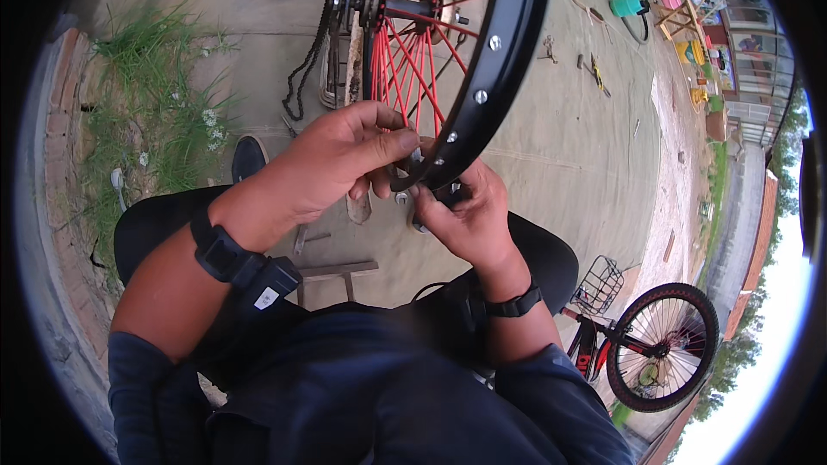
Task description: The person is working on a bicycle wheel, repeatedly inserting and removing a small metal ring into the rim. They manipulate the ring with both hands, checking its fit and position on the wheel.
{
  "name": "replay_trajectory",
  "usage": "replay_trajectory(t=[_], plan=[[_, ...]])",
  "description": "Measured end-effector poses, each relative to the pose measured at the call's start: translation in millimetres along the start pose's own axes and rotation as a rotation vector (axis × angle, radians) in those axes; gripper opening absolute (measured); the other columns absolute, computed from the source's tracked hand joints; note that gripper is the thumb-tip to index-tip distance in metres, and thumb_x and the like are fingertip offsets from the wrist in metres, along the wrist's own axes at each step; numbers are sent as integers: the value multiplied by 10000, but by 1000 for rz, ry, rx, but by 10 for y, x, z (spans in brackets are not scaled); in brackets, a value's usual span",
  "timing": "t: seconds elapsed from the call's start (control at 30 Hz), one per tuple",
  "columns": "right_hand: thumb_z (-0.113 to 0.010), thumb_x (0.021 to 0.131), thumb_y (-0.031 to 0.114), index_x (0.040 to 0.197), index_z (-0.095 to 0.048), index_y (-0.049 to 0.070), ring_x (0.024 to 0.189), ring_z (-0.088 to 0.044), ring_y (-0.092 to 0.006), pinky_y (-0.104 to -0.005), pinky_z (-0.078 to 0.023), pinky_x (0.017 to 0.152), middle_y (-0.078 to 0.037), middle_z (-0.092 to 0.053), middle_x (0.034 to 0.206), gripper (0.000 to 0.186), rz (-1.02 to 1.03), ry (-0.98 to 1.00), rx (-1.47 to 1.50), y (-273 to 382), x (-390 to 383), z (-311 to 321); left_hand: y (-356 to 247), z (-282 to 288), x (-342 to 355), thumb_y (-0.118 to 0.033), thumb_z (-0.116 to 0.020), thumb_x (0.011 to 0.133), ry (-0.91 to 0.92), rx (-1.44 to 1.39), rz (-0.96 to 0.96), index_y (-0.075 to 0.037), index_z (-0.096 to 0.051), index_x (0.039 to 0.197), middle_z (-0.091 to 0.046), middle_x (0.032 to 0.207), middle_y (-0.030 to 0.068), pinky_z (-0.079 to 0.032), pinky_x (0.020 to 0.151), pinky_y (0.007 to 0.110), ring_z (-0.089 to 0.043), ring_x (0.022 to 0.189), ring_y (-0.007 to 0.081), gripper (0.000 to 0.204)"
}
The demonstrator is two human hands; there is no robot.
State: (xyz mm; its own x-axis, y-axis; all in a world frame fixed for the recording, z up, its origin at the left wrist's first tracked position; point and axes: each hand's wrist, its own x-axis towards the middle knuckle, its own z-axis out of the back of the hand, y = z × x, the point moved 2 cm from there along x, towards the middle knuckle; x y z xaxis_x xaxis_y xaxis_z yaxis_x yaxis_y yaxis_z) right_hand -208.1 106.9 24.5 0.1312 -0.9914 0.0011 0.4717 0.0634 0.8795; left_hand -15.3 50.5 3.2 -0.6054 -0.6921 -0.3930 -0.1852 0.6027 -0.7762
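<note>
A bicycle wheel stands before me, with a black rim (508,43), red spokes (413,77) and a dark hub (409,9). Silver fittings dot the rim's face. At the rim's lower end, my left hand (345,155) has its thumb and fingers closed by the spoke ends; what they pinch is small and partly hidden. My right hand (469,211) grips the bottom of the rim from the other side, its thumb near a dark curved edge. Below and between the hands, a small metal ring-like end (401,198) shows.
A black chain (301,77) hangs left of the wheel. Yellow-handled pliers (600,77) lie on the concrete floor, with a teal container (627,6) farther off. A bicycle wheel (663,347) and wire basket (598,284) are at right. Grass (155,77) grows at left.
</note>
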Motion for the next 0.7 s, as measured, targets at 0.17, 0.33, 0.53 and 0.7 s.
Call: replay_trajectory(t=[0.17, 0.33, 0.53, 0.7], plan=[[-756, 816, -19, 1131, -697, 31, 826, -669, -142, -271, -499, 613, -94, -728, 1086, 324, 193, -67, 122, 62, 64, 72, -198, -95, 25, -369, -676, 1018, 15, -53, -45, -50, -646, 1086, -683, 883, 14, -402, 464, 187, -612, 587, 65, 328], [-762, 828, -11, 1145, -704, 29, 772, -683, -141, -249, -496, 556, -114, -731, 1099, 325, 218, -136, 201, 112, 117, 56, -355, -173, 21, -361, -649, 1033, -17, -112, -55, -50, -668, 1022, -688, 841, 22, -389, 445, 187, -594, 545, 68, 312], [-741, 864, -20, 1119, -692, -10, 709, -574, -83, -229, -447, 598, -58, -685, 1007, 260, 238, -186, 188, 207, 174, 52, -423, -201, 51, -386, -635, 1037, -15, -163, -91, -57, -685, 1000, -704, 806, 39, -373, 424, 181, -579, 521, 70, 336], [-736, 873, -26, 1091, -690, -27, 712, -509, -59, -224, -416, 619, -20, -655, 951, 222, 209, -189, 189, 270, 188, 73, -466, -222, 46, -406, -629, 1038, -26, -171, -98, -51, -690, 1002, -712, 814, 48, -375, 425, 182, -578, 522, 69, 362]])
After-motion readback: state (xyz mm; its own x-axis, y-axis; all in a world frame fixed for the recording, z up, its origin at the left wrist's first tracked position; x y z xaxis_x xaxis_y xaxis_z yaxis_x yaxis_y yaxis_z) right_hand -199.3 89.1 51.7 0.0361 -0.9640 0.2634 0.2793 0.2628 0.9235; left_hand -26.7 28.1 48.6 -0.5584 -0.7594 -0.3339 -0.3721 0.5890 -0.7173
